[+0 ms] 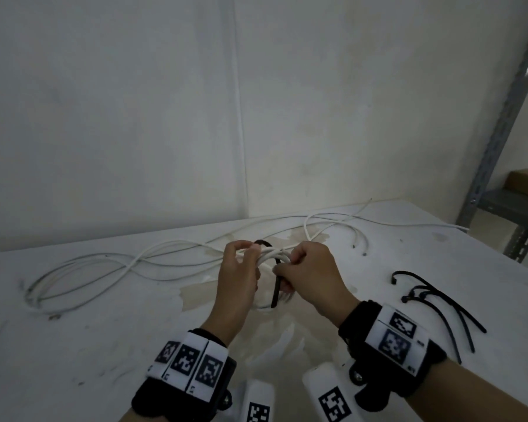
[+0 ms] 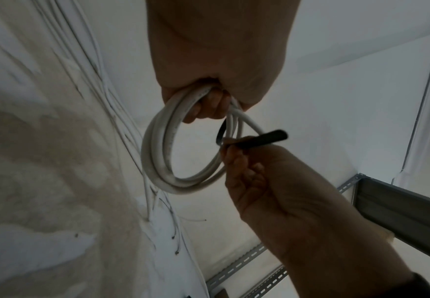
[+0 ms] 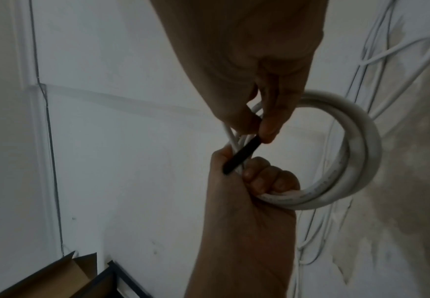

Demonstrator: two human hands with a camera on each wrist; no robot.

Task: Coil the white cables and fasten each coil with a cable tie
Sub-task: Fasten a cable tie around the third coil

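left hand [image 1: 238,278]: fingers curled round white cable coil [image 2: 162,153], held above table [image 1: 104,330] | right hand [image 1: 311,275]: pinched black cable tie [image 3: 241,155] looped over coil | loose cables [image 1: 110,263] lay behind | spare ties [image 1: 433,303] at right

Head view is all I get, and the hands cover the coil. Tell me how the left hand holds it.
Observer: In the left wrist view, the left hand has its fingers curled through the coil, gripping several turns together.
Operator: Now give me the tie.
Observer: The right hand pinches the black cable tie beside the coil; a free end sticks out past the fingers.
Operator: Report whether it is closed.
Observer: In the right wrist view the tie lies across the strands and its other end runs into the left hand's grip. No fastened loop is visible.
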